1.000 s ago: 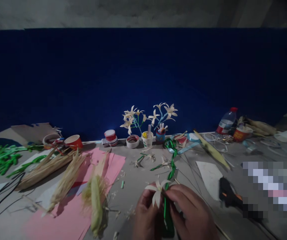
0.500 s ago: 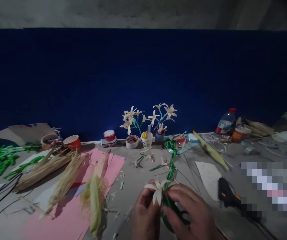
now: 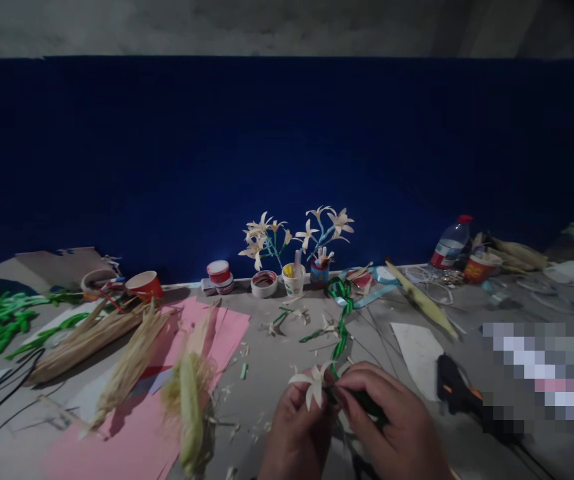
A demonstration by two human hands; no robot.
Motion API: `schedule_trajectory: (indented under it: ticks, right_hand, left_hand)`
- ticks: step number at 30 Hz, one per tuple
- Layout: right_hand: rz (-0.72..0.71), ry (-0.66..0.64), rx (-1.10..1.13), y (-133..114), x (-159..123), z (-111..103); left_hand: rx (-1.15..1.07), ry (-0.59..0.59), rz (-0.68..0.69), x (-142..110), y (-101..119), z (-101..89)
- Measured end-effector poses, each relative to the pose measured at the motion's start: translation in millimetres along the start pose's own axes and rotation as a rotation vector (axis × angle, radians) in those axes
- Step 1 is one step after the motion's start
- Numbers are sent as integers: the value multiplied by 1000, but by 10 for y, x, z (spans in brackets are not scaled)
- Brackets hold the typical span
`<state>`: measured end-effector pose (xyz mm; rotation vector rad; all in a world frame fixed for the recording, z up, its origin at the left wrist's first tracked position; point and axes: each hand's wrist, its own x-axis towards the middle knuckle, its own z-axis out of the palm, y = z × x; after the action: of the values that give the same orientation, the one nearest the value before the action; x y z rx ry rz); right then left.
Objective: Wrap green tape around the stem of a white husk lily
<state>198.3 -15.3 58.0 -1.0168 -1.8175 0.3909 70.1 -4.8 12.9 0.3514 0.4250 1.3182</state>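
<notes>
Petals of the pale husk flower (image 3: 313, 385) stick up just above my left hand (image 3: 297, 433), which pinches its base. My right hand (image 3: 391, 427) grips the green ribbon (image 3: 367, 403) right beside it. Dim light hides the stem between my fingers; both wrists are cut off below.

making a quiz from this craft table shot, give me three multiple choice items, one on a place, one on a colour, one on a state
1. Where does the glue gun lie?
A. right of the hands
B. on the pink paper
C. in a cup

2. What colour is the ribbon running up from the hands?
A. red
B. green
C. white

3. How is the pale flower held?
A. lying loose
B. pinched by the left hand
C. standing in a cup

Key: 1 A, it rests past the right hand. 2 B, green loops. 3 B, fingers close under its petals.
</notes>
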Motion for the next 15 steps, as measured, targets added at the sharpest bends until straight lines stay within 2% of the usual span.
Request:
schedule_trajectory:
  ticks: [4,10,15]
  right_hand:
    - [9,22,6,-10,3,-8]
    - [14,39,-38,11,-10,-3]
    - [-10,74,-29,-3,-19,9]
  left_hand:
    - [-22,-44,-35,8,-23,-26]
    - [-39,58,-50,5,-22,7]
    - [-24,61,-33,-14,13,29]
